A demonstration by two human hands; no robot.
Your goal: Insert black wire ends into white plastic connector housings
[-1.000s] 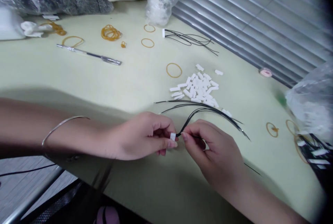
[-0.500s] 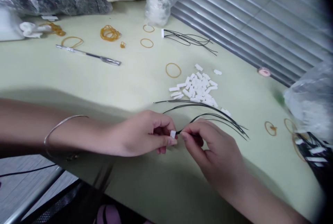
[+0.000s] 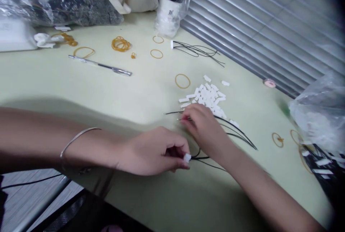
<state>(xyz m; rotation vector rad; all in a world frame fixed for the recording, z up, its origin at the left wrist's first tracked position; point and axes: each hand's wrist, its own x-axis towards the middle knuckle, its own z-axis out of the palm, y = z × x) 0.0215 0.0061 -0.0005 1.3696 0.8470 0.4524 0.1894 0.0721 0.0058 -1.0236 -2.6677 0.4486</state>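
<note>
My left hand is closed, pinching a small white plastic connector between thumb and fingers. Several black wires trail rightward from this connector, partly hidden under my right wrist. Farther up, my right hand has its fingers pinched together on a thin black wire, whose tip pokes out left of the fingertips. Other loose black wires lie on the table and pass beneath that hand. Just beyond it is a pile of white connectors.
Rubber bands and a pen lie at the back left. A connector with black wires rests near the blinds. A wrapped bottle stands behind. To the right are a plastic bag and more wired connectors.
My right hand has left the connector and moved up to the loose wires, where it now pinches one. The left hand keeps the connector. The whole view has shifted slightly.
</note>
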